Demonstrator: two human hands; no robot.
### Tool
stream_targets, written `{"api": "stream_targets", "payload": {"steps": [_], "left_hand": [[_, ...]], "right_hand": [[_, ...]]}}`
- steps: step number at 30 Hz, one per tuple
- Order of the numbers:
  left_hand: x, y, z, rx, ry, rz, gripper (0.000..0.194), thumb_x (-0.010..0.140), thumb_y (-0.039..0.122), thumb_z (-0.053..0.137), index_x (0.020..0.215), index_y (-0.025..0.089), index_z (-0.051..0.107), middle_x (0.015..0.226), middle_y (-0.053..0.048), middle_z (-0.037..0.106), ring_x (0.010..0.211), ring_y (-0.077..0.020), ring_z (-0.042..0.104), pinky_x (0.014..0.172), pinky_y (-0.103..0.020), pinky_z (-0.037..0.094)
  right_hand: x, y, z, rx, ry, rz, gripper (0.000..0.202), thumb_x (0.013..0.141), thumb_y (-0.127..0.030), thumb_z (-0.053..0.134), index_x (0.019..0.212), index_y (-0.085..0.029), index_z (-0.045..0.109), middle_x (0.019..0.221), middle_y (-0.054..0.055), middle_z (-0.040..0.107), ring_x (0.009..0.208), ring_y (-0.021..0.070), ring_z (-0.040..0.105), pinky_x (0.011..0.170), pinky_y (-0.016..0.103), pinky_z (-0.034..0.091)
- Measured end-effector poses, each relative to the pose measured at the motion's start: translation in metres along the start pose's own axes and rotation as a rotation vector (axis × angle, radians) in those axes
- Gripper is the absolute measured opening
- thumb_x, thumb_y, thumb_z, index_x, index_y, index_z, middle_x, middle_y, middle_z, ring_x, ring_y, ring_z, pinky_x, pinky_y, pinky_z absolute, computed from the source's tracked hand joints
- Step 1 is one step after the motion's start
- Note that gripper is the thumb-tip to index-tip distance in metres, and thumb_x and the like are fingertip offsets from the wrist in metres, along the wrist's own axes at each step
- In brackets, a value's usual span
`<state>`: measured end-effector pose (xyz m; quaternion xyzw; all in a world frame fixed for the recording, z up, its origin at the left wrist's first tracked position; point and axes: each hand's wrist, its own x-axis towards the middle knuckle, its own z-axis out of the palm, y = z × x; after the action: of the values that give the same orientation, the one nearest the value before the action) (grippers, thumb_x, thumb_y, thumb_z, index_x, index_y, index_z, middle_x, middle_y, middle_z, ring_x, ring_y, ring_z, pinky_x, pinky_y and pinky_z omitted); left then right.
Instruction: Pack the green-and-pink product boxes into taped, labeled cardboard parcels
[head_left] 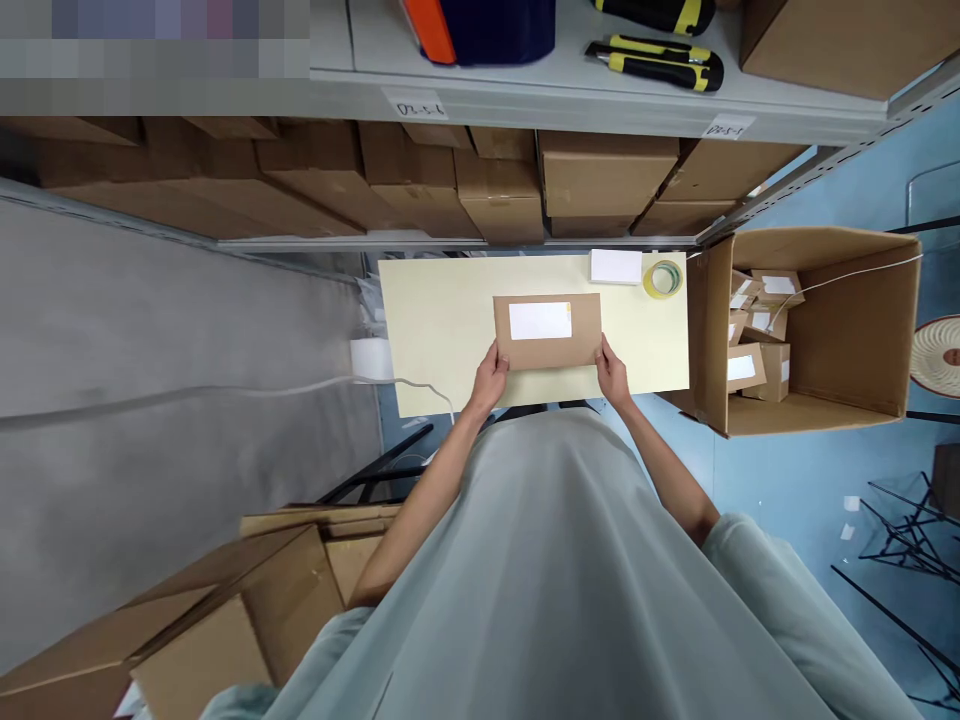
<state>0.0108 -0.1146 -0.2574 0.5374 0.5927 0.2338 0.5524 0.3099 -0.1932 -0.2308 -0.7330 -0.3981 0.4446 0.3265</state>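
Between my two hands is a brown cardboard box (586, 335) with a white label (540, 321) on its upper face. My left hand (490, 380) grips its lower left corner, and my right hand (613, 375) grips the lower right edge. The fingers under the box are hidden. Below and around it lies a pale yellow tabletop (435, 330). At the table's far edge are a stack of white labels (616, 266) and, to its right, a roll of tape (663, 279).
A large open carton (847, 330) right of the table holds several small labelled boxes (765, 290). Above, a metal shelf (525, 95) carries utility knives (660, 65) and cartons (607, 175). Open cartons (292, 590) stand at lower left. A white cable (225, 392) crosses the left side.
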Motion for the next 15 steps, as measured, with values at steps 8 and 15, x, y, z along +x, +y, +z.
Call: {"api": "stream_targets", "payload": {"steps": [8,15], "left_hand": [[0.031,0.052,0.002,0.160,0.151,0.123,0.092,0.105,0.063,0.068,0.181,0.025,0.035,0.191,-0.013,0.028,0.179,-0.0342,0.023,0.148,-0.052,0.018],[0.120,0.133,0.064,0.306,-0.083,0.397,0.077,0.109,0.052,0.066,0.177,0.021,0.044,0.188,-0.012,0.036,0.179,-0.0325,0.025,0.148,-0.051,0.020]], "right_hand": [[0.041,-0.005,-0.047,-0.116,0.047,-0.107,0.087,0.108,-0.081,0.046,0.162,-0.016,0.066,0.170,0.017,0.062,0.157,0.0344,0.063,0.136,0.056,0.046],[0.144,-0.018,-0.111,-0.465,-0.023,-0.303,0.050,0.114,-0.041,0.056,0.150,-0.012,0.074,0.174,0.017,0.058,0.169,0.0340,0.048,0.144,0.057,0.034]]}}
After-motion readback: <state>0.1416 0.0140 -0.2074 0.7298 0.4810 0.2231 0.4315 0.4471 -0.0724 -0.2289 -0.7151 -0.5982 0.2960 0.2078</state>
